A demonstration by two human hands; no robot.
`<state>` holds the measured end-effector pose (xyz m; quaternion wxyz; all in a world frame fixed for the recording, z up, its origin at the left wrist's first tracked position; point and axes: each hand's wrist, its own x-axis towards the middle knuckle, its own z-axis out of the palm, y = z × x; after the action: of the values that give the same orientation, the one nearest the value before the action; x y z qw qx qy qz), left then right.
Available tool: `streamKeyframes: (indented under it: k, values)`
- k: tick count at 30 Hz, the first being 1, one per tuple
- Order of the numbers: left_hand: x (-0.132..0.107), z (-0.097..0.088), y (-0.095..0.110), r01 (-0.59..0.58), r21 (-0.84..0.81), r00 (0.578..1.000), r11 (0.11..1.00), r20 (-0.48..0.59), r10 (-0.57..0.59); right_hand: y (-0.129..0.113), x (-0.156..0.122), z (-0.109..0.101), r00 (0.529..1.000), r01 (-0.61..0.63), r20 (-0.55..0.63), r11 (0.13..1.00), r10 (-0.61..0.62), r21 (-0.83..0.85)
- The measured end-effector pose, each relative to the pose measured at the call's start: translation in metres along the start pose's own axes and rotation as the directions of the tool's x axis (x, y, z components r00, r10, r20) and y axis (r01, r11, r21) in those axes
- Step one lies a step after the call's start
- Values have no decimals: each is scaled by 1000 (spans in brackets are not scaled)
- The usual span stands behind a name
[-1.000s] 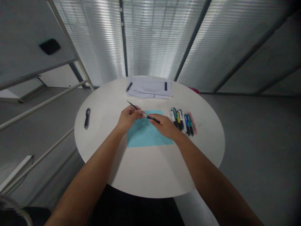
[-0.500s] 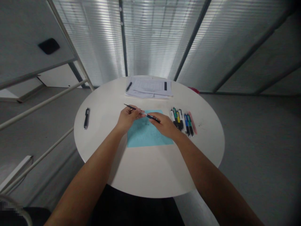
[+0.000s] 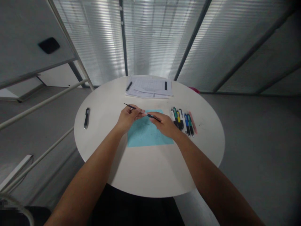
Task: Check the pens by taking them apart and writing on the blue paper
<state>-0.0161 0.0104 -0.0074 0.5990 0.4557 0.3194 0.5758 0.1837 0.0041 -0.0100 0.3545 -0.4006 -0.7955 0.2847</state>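
Observation:
Both my hands meet over a light blue sheet (image 3: pixel 145 136) on a round white table (image 3: pixel 141 169). My left hand (image 3: pixel 127 118) pinches a thin black refill (image 3: pixel 129 106) whose free end sticks out to the upper left. My right hand (image 3: pixel 166 124) is closed on a black pen barrel (image 3: pixel 154 117), lined up end to end with the refill. The two parts meet between my fingertips, and the joint itself is partly hidden.
A row of several coloured pens (image 3: pixel 182 119) lies just right of my right hand. A lone black pen (image 3: pixel 87 117) rests at the table's left edge. A stack of printed papers (image 3: pixel 150 87) with a pen (image 3: pixel 129 86) on it sits at the far side.
The refill's free end has dropped lower and shifted slightly left, lying flatter than a second ago. Both hands have stayed over the blue sheet.

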Motion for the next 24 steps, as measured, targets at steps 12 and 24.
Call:
streamKeyframes:
  k: [12, 24]
  values:
    - [-1, 0, 2, 14, 16, 1000, 1000, 10, -14, -4, -2, -2, 996, -71, 57, 996, 68, 49]
    - [-3, 1, 5, 39, 20, 999, 999, 11, -39, -2, -3, -2, 997, -37, 75, 997, 32, 70]
